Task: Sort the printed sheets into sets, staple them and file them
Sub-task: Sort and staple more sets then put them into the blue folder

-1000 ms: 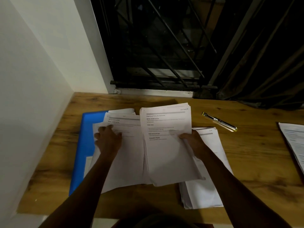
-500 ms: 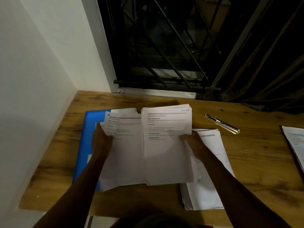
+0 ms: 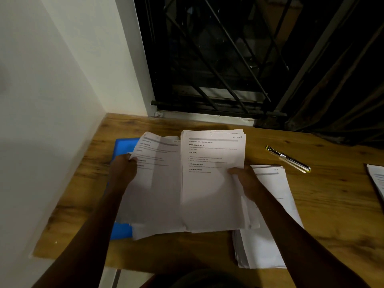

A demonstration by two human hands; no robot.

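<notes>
The person holds printed sheets spread apart like an open book over the wooden table (image 3: 336,206). The left hand (image 3: 122,171) grips the left sheets (image 3: 158,190) at their nine o'clock edge, fingers curled round the paper, and the top corner of those sheets bends over. The right hand (image 3: 247,179) pinches the right bundle (image 3: 212,192) at its three o'clock edge, thumb on the printed face and fingers hidden behind; the top page shows headings and a handwritten "SECTION 8" in its corner. The two held lots meet along their inner edges. Under the left sheets lies a blue folder (image 3: 124,146) flat on the table, showing at ten o'clock and seven o'clock of them. At four o'clock of the right bundle a loose stack (image 3: 268,221) of sheets rests on the table, partly covered by the right forearm. A stapler (image 3: 288,160) lies at two o'clock of the bundle, well apart from the papers, slanted on the wood. Further sheets (image 3: 377,179) lie at three o'clock, cut off by the picture's edge. At twelve o'clock stands a dark window grille (image 3: 218,59), with a white wall (image 3: 52,100) at nine o'clock.
</notes>
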